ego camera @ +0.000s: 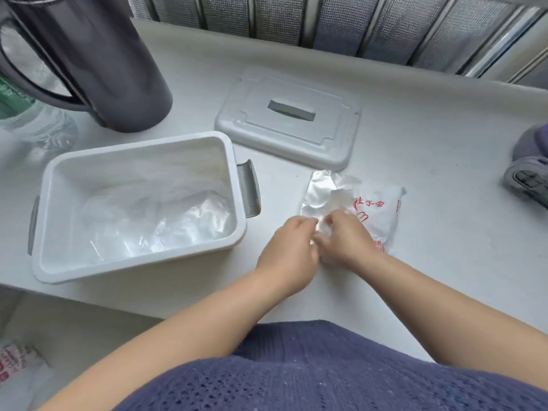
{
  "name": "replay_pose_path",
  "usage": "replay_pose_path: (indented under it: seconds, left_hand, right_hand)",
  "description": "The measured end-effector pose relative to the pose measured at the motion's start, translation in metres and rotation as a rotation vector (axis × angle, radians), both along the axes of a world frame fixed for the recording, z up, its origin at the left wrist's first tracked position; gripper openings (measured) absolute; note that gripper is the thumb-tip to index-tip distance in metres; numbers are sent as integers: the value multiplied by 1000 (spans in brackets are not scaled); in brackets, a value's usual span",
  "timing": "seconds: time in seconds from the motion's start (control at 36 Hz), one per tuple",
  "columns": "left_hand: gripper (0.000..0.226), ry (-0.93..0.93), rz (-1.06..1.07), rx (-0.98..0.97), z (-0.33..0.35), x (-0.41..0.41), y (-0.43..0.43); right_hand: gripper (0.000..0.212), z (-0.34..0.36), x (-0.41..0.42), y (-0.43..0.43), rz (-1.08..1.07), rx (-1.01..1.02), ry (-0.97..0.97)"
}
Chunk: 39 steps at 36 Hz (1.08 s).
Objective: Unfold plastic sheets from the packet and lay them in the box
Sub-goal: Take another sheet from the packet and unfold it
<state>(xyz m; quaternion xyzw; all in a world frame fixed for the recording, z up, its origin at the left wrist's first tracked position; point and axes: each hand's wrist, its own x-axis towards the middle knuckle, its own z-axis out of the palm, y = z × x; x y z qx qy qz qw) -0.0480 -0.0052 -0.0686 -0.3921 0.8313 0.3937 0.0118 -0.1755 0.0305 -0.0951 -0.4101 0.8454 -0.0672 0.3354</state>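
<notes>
Seemingly pinching a sheet (335,200) with left hand (292,247) and right hand (345,241); flimsy, light, slippery, best taken by an edge.

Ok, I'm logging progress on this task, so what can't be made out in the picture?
Head view, sheets in the box: clear and crumpled together, so their count is unreadable.
Head view, folded sheet pinched between left hand and right hand: fingers cover it and it is blurred; one or several, unclear.
Head view, packet print: partly hidden by the right hand.
Head view, purple object: cut off by the right edge.
</notes>
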Motion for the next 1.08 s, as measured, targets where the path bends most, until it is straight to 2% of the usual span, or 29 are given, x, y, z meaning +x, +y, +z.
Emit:
replay_pose_path:
  seconds: [0.06, 0.17, 0.22, 0.28, 0.39, 0.53, 0.64, 0.69, 0.75, 0.81, 0.86, 0.97, 1.08]
  left_hand:
    - [47, -67, -9, -45, -19, 0, -2]
    - [59, -208, -174, -230, -47, -3, -2]
    - [60, -150, -158, -342, -50, -3, -5]
    - [56, -61, -91, -373, -53, -2, -8]
    - [50, -6, 12, -189, -52, -1, -16]
    - [25, -38, 2, -229, -47, -1, -23]
    - [19, -40, 58, -233, -47, -4, -28]
    - [15, 38, 162, -155, -46, -4, -29]
    - [9, 139, 364, 7, -44, -2, -29]
    - [15, 259, 585, 180, -41, -2, -27]
    - [18, 400, 718, 332, -36, -5, -23]
    - [15, 594, 700, 444, -16, -17, -14]
    - [11, 681, 613, 367, -4, -18, -16]
  right_hand:
    - [50, -2, -2, 4, -7, -63, -59]
    - [56, 0, -10, 13, -61, -159, -222]
    - [58, -1, -12, 16, -90, -177, -282]
    - [55, -1, -14, 17, -131, -180, -327]
    - [41, 0, -16, 15, -241, -222, -390]
    - [36, -2, -19, 14, -308, -223, -421]
    - [34, -3, -18, 16, -272, -211, -410]
    - [33, -4, -17, 16, -299, -216, -423]
    - [35, -4, -18, 16, -345, -225, -432]
    - [38, -3, -18, 15, -376, -240, -416]
    - [43, -2, -17, 15, -351, -268, -350]
    - [72, -1, -12, 15, -224, -258, -193]
    - [72, -2, -10, 10, -215, -205, -88]
